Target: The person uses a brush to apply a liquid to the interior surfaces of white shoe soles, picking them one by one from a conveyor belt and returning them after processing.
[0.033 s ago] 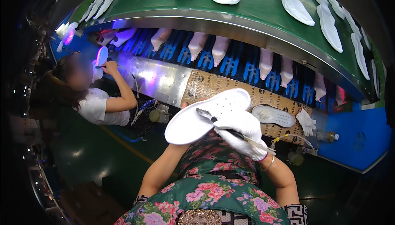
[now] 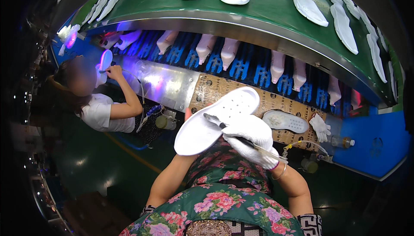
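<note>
A white shoe sole with small holes toward its far end is held up in front of me. Mostly hidden beneath it, my left hand grips it, with fingertips showing at its left edge. My right hand, in a white knit glove, is closed around a thin dark brush with a tube trailing behind. The brush tip lies against the inner face of the sole, near its middle.
On the cardboard-covered ledge lie a used grey-white sole and a white glove. A bottle stands at right. Beyond, pink shoe lasts line blue holders under a green conveyor carrying white soles. A co-worker works at left.
The sole has turned and tilted a little, its holed end shifting up and slightly left. The brush stays against it, and my right hand has moved slightly left.
</note>
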The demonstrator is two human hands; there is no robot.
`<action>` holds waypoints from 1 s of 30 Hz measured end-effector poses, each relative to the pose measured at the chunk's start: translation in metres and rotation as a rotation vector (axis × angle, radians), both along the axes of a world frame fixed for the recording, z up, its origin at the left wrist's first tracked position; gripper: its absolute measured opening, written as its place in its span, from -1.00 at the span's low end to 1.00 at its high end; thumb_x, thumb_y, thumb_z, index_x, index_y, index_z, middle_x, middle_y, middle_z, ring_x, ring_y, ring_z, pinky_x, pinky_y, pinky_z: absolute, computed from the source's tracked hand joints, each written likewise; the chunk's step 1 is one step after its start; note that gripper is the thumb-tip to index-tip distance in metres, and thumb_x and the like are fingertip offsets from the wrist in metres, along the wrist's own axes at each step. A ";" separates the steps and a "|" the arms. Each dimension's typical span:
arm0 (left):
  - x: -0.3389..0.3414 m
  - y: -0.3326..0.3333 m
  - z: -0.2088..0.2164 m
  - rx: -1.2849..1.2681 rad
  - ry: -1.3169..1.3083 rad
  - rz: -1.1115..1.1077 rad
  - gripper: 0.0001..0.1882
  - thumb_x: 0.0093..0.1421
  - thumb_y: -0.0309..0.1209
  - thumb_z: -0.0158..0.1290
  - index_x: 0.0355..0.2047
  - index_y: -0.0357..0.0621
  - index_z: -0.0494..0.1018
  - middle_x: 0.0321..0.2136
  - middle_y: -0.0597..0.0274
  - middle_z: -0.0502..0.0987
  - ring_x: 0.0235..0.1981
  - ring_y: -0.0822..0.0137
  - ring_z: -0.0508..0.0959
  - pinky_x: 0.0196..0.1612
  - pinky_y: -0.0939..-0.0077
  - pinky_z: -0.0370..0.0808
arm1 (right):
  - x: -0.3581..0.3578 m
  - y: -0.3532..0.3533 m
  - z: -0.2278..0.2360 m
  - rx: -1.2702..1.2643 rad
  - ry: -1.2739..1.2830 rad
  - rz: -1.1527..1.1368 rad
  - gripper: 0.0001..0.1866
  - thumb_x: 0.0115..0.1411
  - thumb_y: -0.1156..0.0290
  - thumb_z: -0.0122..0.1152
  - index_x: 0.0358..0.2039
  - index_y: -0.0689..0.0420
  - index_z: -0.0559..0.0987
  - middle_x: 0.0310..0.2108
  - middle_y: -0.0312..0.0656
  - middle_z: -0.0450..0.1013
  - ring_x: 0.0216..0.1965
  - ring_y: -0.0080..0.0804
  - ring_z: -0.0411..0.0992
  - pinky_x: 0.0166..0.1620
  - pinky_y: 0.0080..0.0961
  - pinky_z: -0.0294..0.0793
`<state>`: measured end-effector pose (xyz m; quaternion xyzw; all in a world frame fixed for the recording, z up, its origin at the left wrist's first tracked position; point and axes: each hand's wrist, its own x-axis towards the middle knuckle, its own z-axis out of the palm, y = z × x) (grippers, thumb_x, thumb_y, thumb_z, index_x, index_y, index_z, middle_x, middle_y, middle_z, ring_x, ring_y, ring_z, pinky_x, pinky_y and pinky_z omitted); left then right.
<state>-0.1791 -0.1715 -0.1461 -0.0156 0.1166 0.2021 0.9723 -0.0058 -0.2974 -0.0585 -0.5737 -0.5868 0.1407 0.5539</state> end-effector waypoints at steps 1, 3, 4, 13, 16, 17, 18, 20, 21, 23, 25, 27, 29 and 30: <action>-0.002 -0.002 0.007 -0.033 -0.036 0.020 -0.19 0.30 0.15 -0.20 0.34 -0.22 0.10 0.25 -0.10 0.28 0.24 0.00 0.33 0.29 0.11 0.28 | -0.001 -0.002 -0.003 0.013 -0.016 -0.014 -0.74 -0.05 0.52 0.44 -0.29 0.02 0.68 -0.32 -0.19 0.60 -0.29 -0.23 0.58 -0.21 -0.38 0.53; -0.004 -0.008 0.005 0.009 -0.098 0.020 -0.10 0.18 0.15 -0.06 0.36 -0.19 0.06 0.27 -0.16 0.23 0.24 -0.07 0.32 0.25 0.06 0.34 | -0.001 0.000 0.000 0.050 -0.022 -0.032 -0.73 -0.05 0.51 0.44 -0.27 0.02 0.68 -0.32 -0.20 0.61 -0.30 -0.23 0.57 -0.22 -0.39 0.53; 0.000 -0.011 0.004 0.072 -0.130 -0.004 -0.05 0.12 0.15 0.01 0.37 -0.17 0.05 0.28 -0.19 0.21 0.24 -0.11 0.31 0.23 0.04 0.37 | 0.000 -0.001 0.003 0.054 -0.022 -0.034 -0.73 -0.05 0.51 0.44 -0.27 0.02 0.68 -0.32 -0.20 0.61 -0.30 -0.23 0.57 -0.22 -0.39 0.53; 0.030 -0.037 0.027 0.236 0.038 0.010 0.08 0.05 0.41 -0.02 0.39 -0.03 0.00 0.25 -0.31 0.21 0.25 -0.17 0.30 0.29 -0.07 0.24 | -0.001 -0.005 0.020 0.016 -0.056 -0.126 -0.78 -0.08 0.55 0.44 -0.34 0.07 0.70 -0.38 -0.20 0.60 -0.37 -0.29 0.56 -0.28 -0.43 0.54; 0.035 -0.037 0.022 0.181 -0.026 0.018 0.07 0.07 0.50 -0.16 0.38 0.01 0.04 0.24 -0.19 0.25 0.24 -0.11 0.31 0.28 -0.10 0.24 | -0.001 -0.003 0.025 0.013 -0.061 -0.130 -0.77 -0.08 0.55 0.45 -0.34 0.09 0.69 -0.35 -0.19 0.61 -0.34 -0.28 0.57 -0.24 -0.44 0.54; 0.033 -0.040 0.023 0.231 0.117 0.019 0.05 0.07 0.51 -0.18 0.36 0.04 0.08 0.21 -0.14 0.29 0.22 -0.08 0.34 0.26 -0.14 0.27 | -0.001 -0.003 0.025 0.025 -0.081 -0.138 -0.77 -0.08 0.56 0.45 -0.34 0.09 0.69 -0.34 -0.19 0.61 -0.33 -0.28 0.57 -0.23 -0.44 0.54; 0.034 -0.043 0.027 0.259 0.168 0.049 0.10 0.06 0.54 -0.24 0.38 -0.02 0.03 0.26 -0.04 0.26 0.25 -0.03 0.31 0.30 -0.05 0.25 | 0.001 0.001 0.027 0.056 -0.085 -0.141 -0.76 -0.10 0.56 0.46 -0.34 0.08 0.69 -0.33 -0.18 0.61 -0.31 -0.27 0.58 -0.21 -0.43 0.54; 0.038 -0.047 0.022 0.197 0.099 0.068 0.08 0.07 0.52 -0.20 0.37 -0.01 0.06 0.25 0.03 0.28 0.25 0.03 0.33 0.29 -0.01 0.27 | 0.000 0.004 0.028 0.062 -0.095 -0.169 -0.75 -0.09 0.57 0.45 -0.33 0.07 0.68 -0.32 -0.16 0.61 -0.29 -0.25 0.58 -0.18 -0.41 0.54; 0.041 -0.049 0.025 0.227 0.196 0.069 0.08 0.06 0.52 -0.18 0.36 -0.01 0.07 0.26 0.05 0.28 0.25 0.04 0.33 0.29 0.00 0.27 | 0.002 0.008 0.029 0.076 -0.102 -0.188 -0.75 -0.08 0.58 0.44 -0.33 0.07 0.68 -0.32 -0.16 0.61 -0.29 -0.24 0.57 -0.18 -0.40 0.54; 0.041 -0.053 0.030 0.244 0.206 0.042 0.07 0.04 0.49 -0.09 0.36 -0.01 0.09 0.27 0.09 0.27 0.25 0.07 0.33 0.29 0.02 0.28 | 0.005 0.010 0.033 0.089 -0.114 -0.193 -0.73 -0.07 0.59 0.42 -0.29 0.09 0.68 -0.30 -0.15 0.61 -0.27 -0.23 0.56 -0.18 -0.39 0.53; 0.039 -0.058 0.028 0.313 0.250 0.011 0.06 0.03 0.44 -0.01 0.36 -0.01 0.09 0.27 0.09 0.28 0.26 0.07 0.32 0.30 0.02 0.28 | 0.003 0.012 0.037 0.062 -0.224 -0.272 -0.70 -0.07 0.60 0.40 -0.25 0.10 0.68 -0.28 -0.16 0.60 -0.26 -0.22 0.55 -0.17 -0.37 0.51; 0.037 -0.060 0.022 0.309 0.256 0.005 0.05 0.03 0.37 0.05 0.36 -0.02 0.08 0.26 0.07 0.28 0.26 0.05 0.31 0.31 0.02 0.26 | 0.001 0.013 0.037 0.102 -0.251 -0.284 -0.68 -0.10 0.59 0.36 -0.25 0.11 0.68 -0.28 -0.16 0.59 -0.27 -0.20 0.54 -0.15 -0.34 0.49; 0.035 -0.059 0.011 0.300 0.245 -0.057 0.03 0.05 0.35 0.05 0.36 -0.03 0.07 0.27 0.02 0.26 0.27 0.03 0.30 0.32 0.01 0.25 | -0.005 0.012 0.036 0.153 -0.267 -0.274 -0.68 -0.11 0.56 0.36 -0.25 0.10 0.69 -0.28 -0.16 0.59 -0.25 -0.19 0.54 -0.16 -0.33 0.49; 0.034 -0.057 0.006 0.234 0.220 -0.086 0.03 0.06 0.34 0.05 0.36 -0.04 0.06 0.27 0.00 0.26 0.27 0.02 0.29 0.33 0.01 0.24 | -0.009 0.010 0.035 0.151 -0.188 -0.224 -0.66 -0.12 0.56 0.38 -0.24 0.09 0.69 -0.29 -0.18 0.59 -0.26 -0.20 0.55 -0.16 -0.32 0.49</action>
